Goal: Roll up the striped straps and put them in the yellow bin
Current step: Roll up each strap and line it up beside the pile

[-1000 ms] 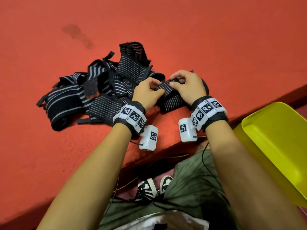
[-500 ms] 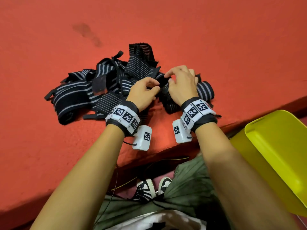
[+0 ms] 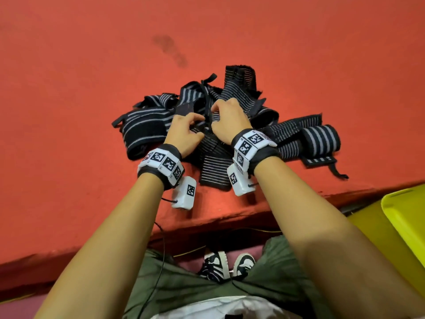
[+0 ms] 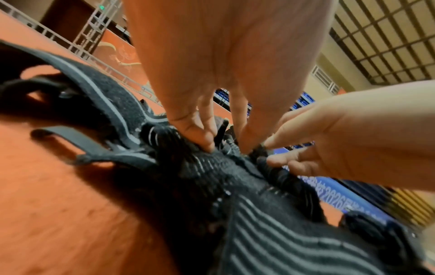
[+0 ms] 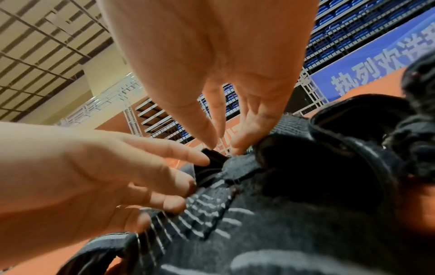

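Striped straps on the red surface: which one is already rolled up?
The broad-striped roll at the far right of the pile; the other straps lie loose.

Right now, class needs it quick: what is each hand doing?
Left hand: fingers pinch a striped strap on the pile.
Right hand: fingers pinch the same strap's end.

bright even light, blurred wrist views
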`<state>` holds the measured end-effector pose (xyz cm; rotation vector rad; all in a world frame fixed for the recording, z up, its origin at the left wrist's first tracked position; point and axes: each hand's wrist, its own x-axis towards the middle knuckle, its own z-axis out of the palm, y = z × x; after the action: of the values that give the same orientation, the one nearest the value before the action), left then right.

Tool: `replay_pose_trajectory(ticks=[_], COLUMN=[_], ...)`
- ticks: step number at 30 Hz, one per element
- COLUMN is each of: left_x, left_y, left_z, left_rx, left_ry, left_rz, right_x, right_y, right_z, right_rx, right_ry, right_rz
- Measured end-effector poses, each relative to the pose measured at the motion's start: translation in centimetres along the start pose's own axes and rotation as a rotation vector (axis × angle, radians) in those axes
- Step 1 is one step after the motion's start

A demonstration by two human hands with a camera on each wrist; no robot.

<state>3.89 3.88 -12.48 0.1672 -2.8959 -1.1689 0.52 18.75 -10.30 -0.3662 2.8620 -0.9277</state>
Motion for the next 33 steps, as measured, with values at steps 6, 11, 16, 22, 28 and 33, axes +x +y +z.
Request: replay_pose_trajectory(ticks=[6,11,16,22,28,33], left_x=[0.0,0.4,1.0,1.4,0.5,-1.3], left_y=[0.3,0.7,0.4,0.7,0.3,-0.3], left_z=[1.5,1.3,0.3,-0.4,-0.3,-0.5], left_rx=[0.327,0.278,0.190,0.005,-0.170,-0.123], left_ry=[-0.189,-0.125,-0.033,0.113,0.173,0.153], left_rz=[-0.105,-0.121,-0.021,0.069,0.088,0.106], right_x=[1.9,2.8,3.1,1.5,-0.1,-1.9], right_y=[-0.3,-0.7,0.1,-0.1,0.2,-0.1], right_z=[-0.4,-0.1,0.4,0.2,0.5,0.8], right_rx=[-0.087,-0.144,-0.086,0.098,0.341,0.519], right_ry=[-0.128,-0.211,-0.099,0.084,0.102,0.105], right_rz=[0.086,0.186,0.139,0.052,0.024,-0.027])
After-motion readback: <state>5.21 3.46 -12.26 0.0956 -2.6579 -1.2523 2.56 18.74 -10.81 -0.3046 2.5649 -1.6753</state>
